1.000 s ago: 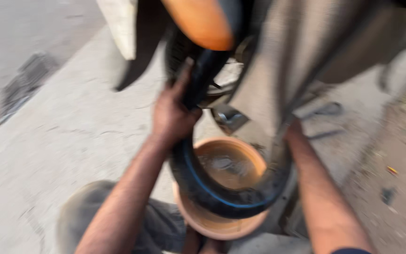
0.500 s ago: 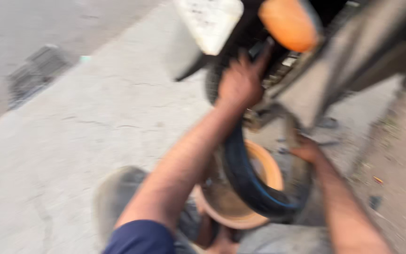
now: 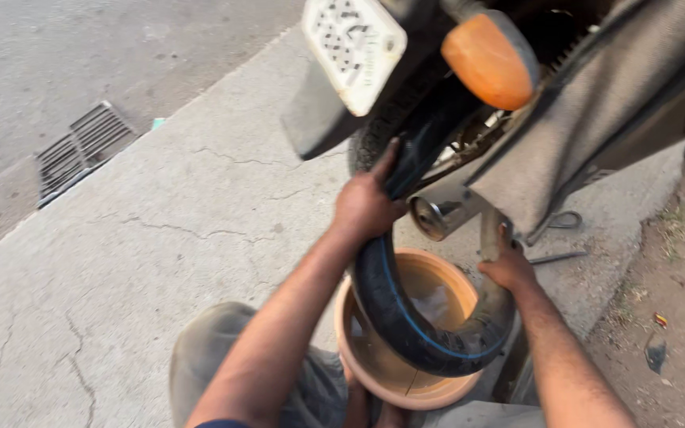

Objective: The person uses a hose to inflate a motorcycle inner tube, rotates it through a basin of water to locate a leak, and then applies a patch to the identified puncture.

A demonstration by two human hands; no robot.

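Both hands grasp the black tube [image 3: 406, 317], left hand [image 3: 368, 204] clenched near the wheel [image 3: 382, 131], right hand [image 3: 509, 265] gripping opposite, its soft, limp, probably wet-slick loop sagging into the basin [image 3: 358, 361].

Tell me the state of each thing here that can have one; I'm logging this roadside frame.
Left hand: closed around the upper part of the inner tube.
Right hand: gripping the tube's other side.
Inner tube: black, bent in a loop, its bottom dipped into the basin.
Basin: orange, upright, holding murky water.
Motorcycle: parked, rear toward the camera.
Drain grate: set flat in the road.
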